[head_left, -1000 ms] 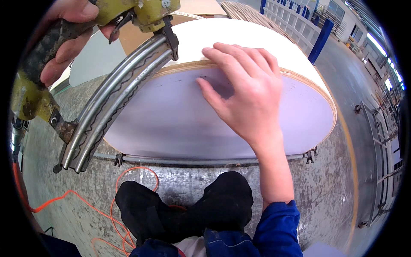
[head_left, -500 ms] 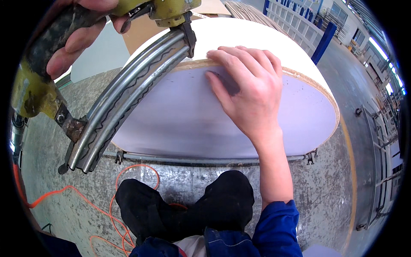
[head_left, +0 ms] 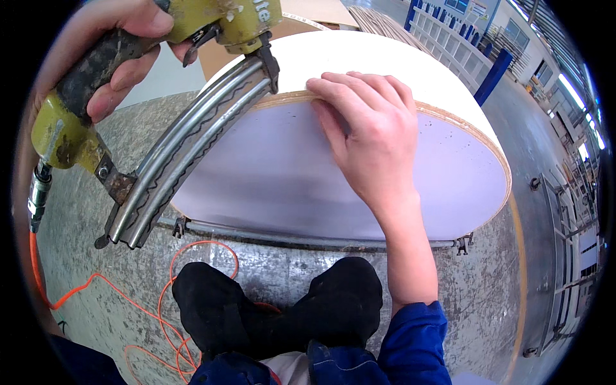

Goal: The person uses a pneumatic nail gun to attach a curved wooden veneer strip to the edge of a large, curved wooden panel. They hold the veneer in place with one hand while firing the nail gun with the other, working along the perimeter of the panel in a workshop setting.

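Note:
My left hand is wrapped round the dark grip of a yellow-green pneumatic nail gun, with a finger by its trigger. The gun's curved metal magazine has two shiny rails and a wavy dark strip between them. Its nose is at the top edge of a large rounded panel; whether it touches cannot be made out. The panel has a pale lilac near face, a layered wood edge and a bright white top. To the right of the nose, my right hand grips this edge, fingers over the top and thumb on the near face.
An orange air hose runs from the gun and loops on the worn concrete floor. A metal bar with clamps lies along the panel's bottom. A metal rack stands at right, a blue post behind, long strips at the back.
The gun has shifted slightly, its rear rightward and its nose a little left and down. My right thumb has drawn in closer to the fingers on the panel edge.

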`<state>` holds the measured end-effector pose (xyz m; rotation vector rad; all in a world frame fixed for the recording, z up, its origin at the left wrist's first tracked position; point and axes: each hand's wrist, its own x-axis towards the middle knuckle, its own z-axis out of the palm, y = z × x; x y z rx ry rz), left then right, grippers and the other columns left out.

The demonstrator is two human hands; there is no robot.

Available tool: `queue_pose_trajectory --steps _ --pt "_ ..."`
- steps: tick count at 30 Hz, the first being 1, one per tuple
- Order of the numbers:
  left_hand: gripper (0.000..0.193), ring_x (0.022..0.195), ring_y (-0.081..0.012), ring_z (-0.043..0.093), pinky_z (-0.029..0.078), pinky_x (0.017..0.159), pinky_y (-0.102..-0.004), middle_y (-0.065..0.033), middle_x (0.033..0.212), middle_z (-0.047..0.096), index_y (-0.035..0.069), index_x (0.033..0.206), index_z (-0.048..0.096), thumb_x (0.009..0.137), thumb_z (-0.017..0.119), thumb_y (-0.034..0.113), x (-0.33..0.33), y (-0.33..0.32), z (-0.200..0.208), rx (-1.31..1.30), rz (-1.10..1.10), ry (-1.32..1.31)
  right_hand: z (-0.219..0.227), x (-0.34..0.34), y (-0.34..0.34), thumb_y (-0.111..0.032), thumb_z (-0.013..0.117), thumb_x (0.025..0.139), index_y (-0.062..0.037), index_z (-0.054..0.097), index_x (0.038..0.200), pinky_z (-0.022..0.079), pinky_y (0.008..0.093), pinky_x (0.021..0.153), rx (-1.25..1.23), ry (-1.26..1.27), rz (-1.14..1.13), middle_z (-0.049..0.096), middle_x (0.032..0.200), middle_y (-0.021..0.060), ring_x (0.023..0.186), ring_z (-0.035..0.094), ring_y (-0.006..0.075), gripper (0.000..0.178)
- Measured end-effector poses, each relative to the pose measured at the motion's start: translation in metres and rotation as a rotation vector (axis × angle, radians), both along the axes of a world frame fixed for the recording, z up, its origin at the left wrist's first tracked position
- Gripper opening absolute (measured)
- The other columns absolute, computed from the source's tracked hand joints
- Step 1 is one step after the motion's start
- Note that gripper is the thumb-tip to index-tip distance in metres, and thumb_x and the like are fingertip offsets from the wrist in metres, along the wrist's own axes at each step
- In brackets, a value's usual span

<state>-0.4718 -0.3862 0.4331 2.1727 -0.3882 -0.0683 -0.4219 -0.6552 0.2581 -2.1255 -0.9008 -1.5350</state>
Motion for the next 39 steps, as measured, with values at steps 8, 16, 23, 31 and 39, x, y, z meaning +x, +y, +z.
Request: queue_pose_trajectory --steps 8,16,23,31,39 --pt "0.041 0.031 -0.0086 0.050 0.044 0.031 -0.0179 -0.0003 0.048 0.052 -0.011 0.098 0.056 0.101 0.054 0.030 0.025 0.031 -0.011 -0.028 -0.132 -0.096 -0.004 0.002 -0.002 -0.010 0.078 0.080 -0.0122 0.074 0.096 0.047 0.0391 0.095 0.001 -0.016 -0.029 0.076 0.100 0.0000 0.098 0.069 0.0208 0.017" --pt "0.042 0.029 -0.0082 0.047 0.040 0.029 -0.0181 -0.0001 0.047 0.051 -0.010 0.097 0.058 0.099 0.055 0.031 0.000 0.043 -0.019 -0.007 0.010 -0.049 -0.003 -0.001 0.010 -0.009 0.076 0.081 -0.0121 0.073 0.100 0.046 0.0399 0.096 -0.004 -0.006 -0.035 0.075 0.103 0.0005 0.099 0.068 0.0213 0.019" --pt "0.040 0.028 -0.0074 0.044 0.037 0.028 -0.0178 0.0002 0.046 0.050 -0.008 0.094 0.060 0.096 0.058 0.032 -0.002 0.052 -0.045 -0.064 0.089 -0.097 -0.004 -0.005 0.030 -0.009 0.076 0.080 -0.0120 0.073 0.100 0.046 0.0400 0.096 -0.108 0.031 -0.009 0.075 0.103 0.0006 0.100 0.068 0.0213 0.020" --pt "0.041 0.027 -0.0089 0.046 0.039 0.026 -0.0186 -0.0016 0.045 0.050 -0.011 0.093 0.059 0.096 0.058 0.030 0.003 0.059 -0.044 -0.066 0.076 -0.124 -0.008 -0.001 0.049 -0.008 0.076 0.081 -0.0123 0.074 0.099 0.046 0.0392 0.096 -0.089 0.021 -0.002 0.075 0.101 -0.0002 0.100 0.068 0.0210 0.018" --pt "0.038 0.031 -0.0106 0.052 0.044 0.029 -0.0196 -0.0043 0.048 0.054 -0.010 0.092 0.056 0.101 0.052 0.027 0.012 0.076 -0.041 -0.144 -0.033 -0.041 -0.014 0.005 0.051 -0.011 0.077 0.080 -0.0132 0.073 0.098 0.043 0.0380 0.095 -0.086 -0.021 -0.013 0.074 0.102 -0.0012 0.098 0.067 0.0194 0.018"
